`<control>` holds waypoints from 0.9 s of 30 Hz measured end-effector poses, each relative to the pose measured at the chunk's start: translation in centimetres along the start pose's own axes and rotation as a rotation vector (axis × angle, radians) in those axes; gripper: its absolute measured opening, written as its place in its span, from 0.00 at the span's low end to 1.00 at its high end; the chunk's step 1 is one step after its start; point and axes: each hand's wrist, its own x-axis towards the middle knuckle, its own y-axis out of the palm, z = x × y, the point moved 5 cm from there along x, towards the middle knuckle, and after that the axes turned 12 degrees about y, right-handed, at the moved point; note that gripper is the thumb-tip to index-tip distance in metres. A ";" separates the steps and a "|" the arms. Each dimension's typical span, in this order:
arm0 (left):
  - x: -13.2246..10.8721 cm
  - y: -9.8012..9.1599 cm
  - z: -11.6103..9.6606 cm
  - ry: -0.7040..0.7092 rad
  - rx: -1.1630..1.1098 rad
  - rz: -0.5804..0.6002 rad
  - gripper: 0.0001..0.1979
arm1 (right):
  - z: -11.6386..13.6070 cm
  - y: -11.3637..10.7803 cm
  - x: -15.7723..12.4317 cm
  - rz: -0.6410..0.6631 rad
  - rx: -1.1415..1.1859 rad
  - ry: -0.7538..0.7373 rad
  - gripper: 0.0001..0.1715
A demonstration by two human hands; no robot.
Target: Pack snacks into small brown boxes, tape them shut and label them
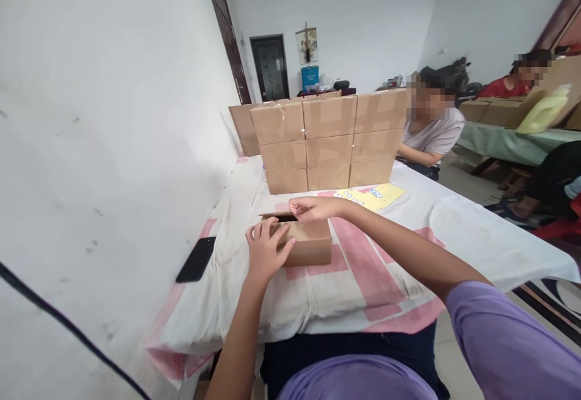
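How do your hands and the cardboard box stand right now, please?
Left hand spread on cardboard box; right hand curled over its top. Box partly open at far side. Taped box stack beyond; nothing seen blocking hands.

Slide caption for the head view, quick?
Left hand and right hand at a partly open cardboard box, stacked cartons standing beyond.

Black phone (pixel 196 259) near white wall (pixel 113 146); yellow bottle (pixel 543 111) on green cloth (pixel 503 143); blue container (pixel 310 77), perhaps box, far back.
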 end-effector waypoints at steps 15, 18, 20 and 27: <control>1.0 -0.1 -3.0 -0.312 -0.646 -0.178 0.07 | 3.6 1.8 -3.2 -0.140 -0.376 -0.112 0.07; 0.6 0.0 -3.0 -0.359 -0.727 -0.206 0.11 | 3.4 -0.3 -3.8 -0.418 -0.455 -0.060 0.12; 0.3 -0.1 -2.7 -0.402 -0.782 -0.232 0.13 | 2.8 -1.3 -4.1 -0.622 -0.490 -0.037 0.17; -0.9 0.4 -1.0 -0.638 -0.934 -0.332 0.13 | -1.9 3.1 -1.3 -0.563 -0.706 0.067 0.24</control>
